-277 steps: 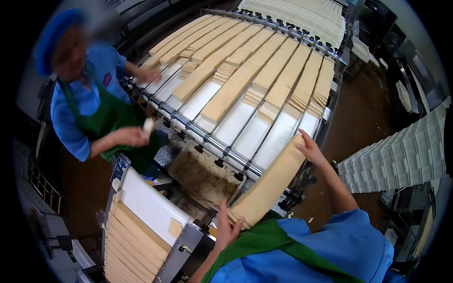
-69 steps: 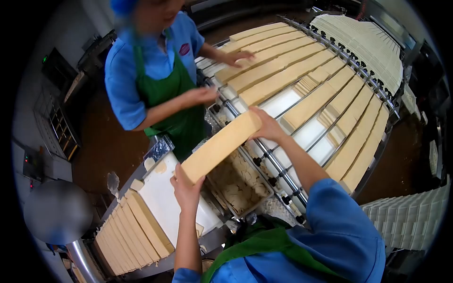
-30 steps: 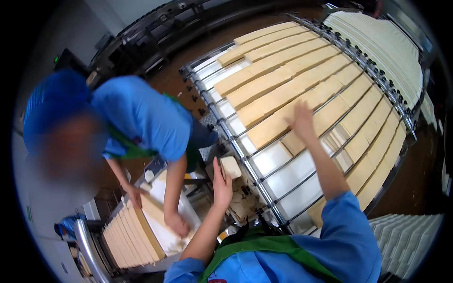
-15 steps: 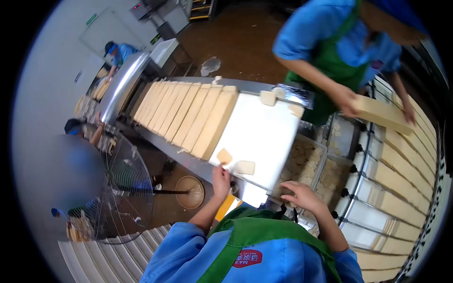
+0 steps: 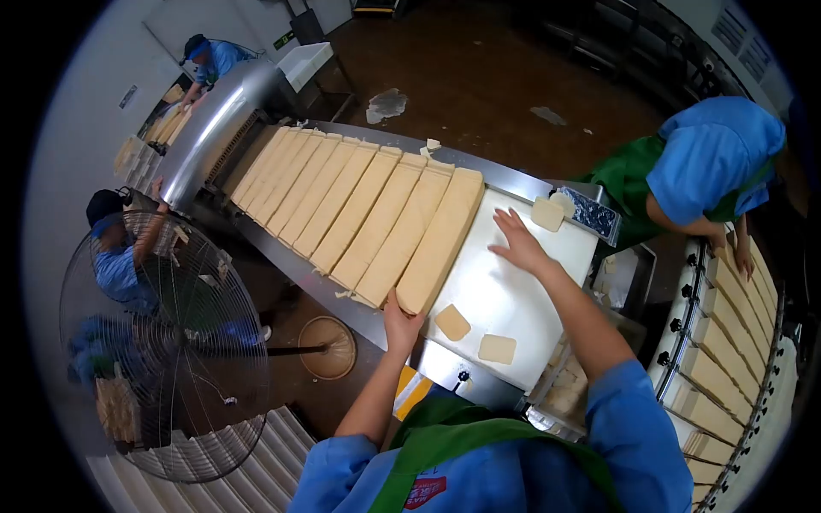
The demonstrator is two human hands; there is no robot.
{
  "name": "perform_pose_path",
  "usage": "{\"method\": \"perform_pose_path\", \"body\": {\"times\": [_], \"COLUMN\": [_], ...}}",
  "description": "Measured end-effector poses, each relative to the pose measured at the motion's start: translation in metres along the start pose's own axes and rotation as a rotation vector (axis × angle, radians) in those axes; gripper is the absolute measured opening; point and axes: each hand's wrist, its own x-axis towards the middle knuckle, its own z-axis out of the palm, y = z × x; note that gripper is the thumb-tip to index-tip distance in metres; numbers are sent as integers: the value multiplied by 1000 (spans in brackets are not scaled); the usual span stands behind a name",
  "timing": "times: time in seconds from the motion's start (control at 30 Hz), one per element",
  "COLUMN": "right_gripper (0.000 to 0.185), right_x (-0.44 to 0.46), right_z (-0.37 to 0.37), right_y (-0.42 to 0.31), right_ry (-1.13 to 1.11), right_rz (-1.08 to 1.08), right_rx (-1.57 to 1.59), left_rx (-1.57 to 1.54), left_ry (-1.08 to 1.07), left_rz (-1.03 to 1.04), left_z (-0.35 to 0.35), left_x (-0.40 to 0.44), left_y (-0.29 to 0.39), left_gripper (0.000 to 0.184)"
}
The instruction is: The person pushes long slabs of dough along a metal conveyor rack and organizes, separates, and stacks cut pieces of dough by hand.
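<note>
A row of long pale yellow dough blocks (image 5: pixel 351 205) lies side by side on the metal conveyor table. My left hand (image 5: pixel 400 327) cups the near end of the end block (image 5: pixel 440 244), its thumb against the block's side; some fingertips are hidden. Over the white board (image 5: pixel 513 295) my right hand (image 5: pixel 520 244) is open, fingers spread toward the block's far half and apart from it. Two loose square dough slices, one tan (image 5: pixel 452 322) and one paler (image 5: pixel 497 349), rest on the board near me. Another square slice (image 5: pixel 547 215) lies at its far edge.
At right, a co-worker in blue (image 5: pixel 718 154) bends over a rack of similar blocks (image 5: pixel 727 342). Bins with slices (image 5: pixel 569 380) stand beside the board. A large wire fan (image 5: pixel 171 342) stands left. Beyond the row is a metal machine hood (image 5: pixel 218 128).
My right hand has moved from beside the bins out over the white board. My left hand has come onto the end block. The co-worker's held block has gone down to the rack.
</note>
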Motion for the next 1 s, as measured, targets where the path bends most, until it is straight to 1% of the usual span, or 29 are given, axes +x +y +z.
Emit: {"method": "perform_pose_path", "body": {"times": [0.07, 0.1, 0.17, 0.2, 0.27, 0.3, 0.33, 0.37, 0.4, 0.43, 0.47, 0.5, 0.53, 0.57, 0.6, 0.63, 0.7, 0.73, 0.77, 0.8, 0.83, 0.87, 0.9, 0.93, 0.97, 1.0], "right_gripper": [73, 73, 69, 69, 61, 58, 57, 58, 62, 63, 60, 57, 59, 62, 61, 58, 60, 60, 62, 64, 73, 79, 92, 99, 104, 104], "right_x": [44, 69, 109, 123, 148, 157, 162, 161, 154, 148, 132, 112, 86, 61, 32, -3, -60, -75, -97, -140, -154, -166, -172, -184, -195, -193], "right_z": [-1, -2, 1, 6, 22, 31, 43, 54, 47, 59, 59, 46, 41, 28, 22, 8, -4, 10, 38, 46, 34, 33, 1, -4, 22, 16], "right_y": [0, -1, 0, 3, 9, 16, 25, 34, 25, 52, 70, 71, 87, 91, 96, 81, 50, 65, 85, 101, 66, 46, 6, -11, -1, -13], "right_ry": [31, 27, 11, 6, 16, 38, 94, 178, 111, 182, 295, 310, 379, 369, 387, 429, 445, 460, 579, 726, 718, 735, 418, 302, 412, 334], "right_rz": [6, 8, 102, 94, 166, 150, 133, 107, 258, 211, 138, 152, 181, 281, 349, 347, 615, 654, 616, 581, 597, 588, 851, 886, 487, 626], "right_rx": [-49, -53, -207, -207, -235, -190, -223, -255, -290, -306, -358, -299, -285, -149, -216, -379, -359, -369, -48, 253, 326, 24, 371, 298, -14, 84], "left_rx": [49, 44, 99, 99, 225, 243, 238, 226, 220, 250, 278, 269, 302, 326, 347, 348, 459, 621, 664, 707, 676, 642, 653, 671, 681, 640], "left_ry": [10, 8, -78, -70, -106, -145, -120, -165, -198, -192, -185, -289, -321, -395, -485, -470, -632, -637, -607, -600, -576, -566, -545, -474, -509, -556], "left_rz": [97, 94, 98, 92, 92, 44, 65, 44, -3, 6, 121, 1, 53, 70, 101, 97, 250, 292, 228, 189, 201, 219, 247, 529, 492, 399], "left_z": [-1, -3, -6, -6, -5, -5, -1, -3, -1, -4, -5, -13, -17, -24, -29, -31, -25, -15, -6, 3, 18, 29, 21, 26, 18, 17], "left_x": [3, 6, 4, 4, 4, 7, 9, 11, 13, 13, 11, 11, 9, 9, 13, 17, 22, 25, 23, 18, 18, 20, 18, 23, 23, 30], "left_y": [-12, -8, -1, -1, -2, -5, -7, -2, -8, -1, -8, 3, 4, 12, 18, 18, 16, 12, 18, 24, 19, 13, 33, 13, 19, 14], "left_gripper": [82, 82, 87, 87, 93, 97, 92, 93, 94, 93, 92, 90, 89, 89, 89, 89, 88, 91, 93, 95, 96, 97, 95, 87, 90, 94]}}
